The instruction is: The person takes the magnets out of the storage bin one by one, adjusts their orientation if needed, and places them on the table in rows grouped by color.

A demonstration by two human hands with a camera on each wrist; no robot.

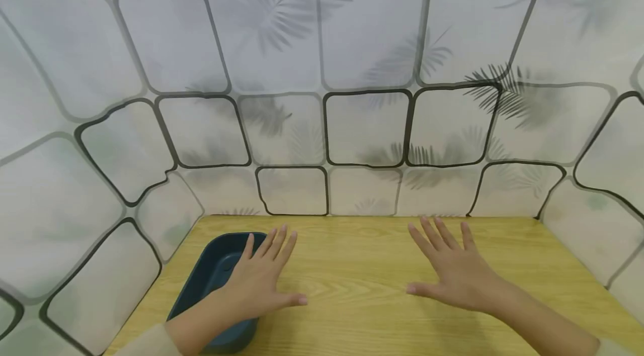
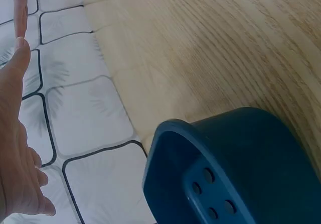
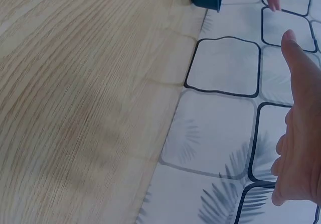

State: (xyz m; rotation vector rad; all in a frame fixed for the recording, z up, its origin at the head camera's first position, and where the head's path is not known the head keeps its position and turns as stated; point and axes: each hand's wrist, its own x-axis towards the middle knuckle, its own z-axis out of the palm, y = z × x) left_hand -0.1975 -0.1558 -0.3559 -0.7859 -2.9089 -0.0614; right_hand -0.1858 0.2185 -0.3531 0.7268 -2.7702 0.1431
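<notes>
Palm down, my left hand (image 1: 257, 282) hovers with fingers spread and thumb stretched inward. Beneath and beside it stands a dark blue plastic basin (image 1: 208, 266), partly hidden by the hand and forearm. In the left wrist view the basin (image 2: 266, 153) shows several dark round spots on its inside; whether they are holes or loose pieces, I cannot tell. My right hand (image 1: 455, 273) is held above the wooden tabletop (image 1: 352, 272), its fingers also spread. Neither hand holds anything. In the right wrist view, the right hand (image 3: 303, 128) appears at the edge, thumb extended.
A pale cloth or sheet wall (image 1: 372, 127) with dark rounded outlines and leaf prints rises behind the table. Similar patterned walls (image 1: 60, 194) flank it on the left and on the right. The basin sits near the table's left edge.
</notes>
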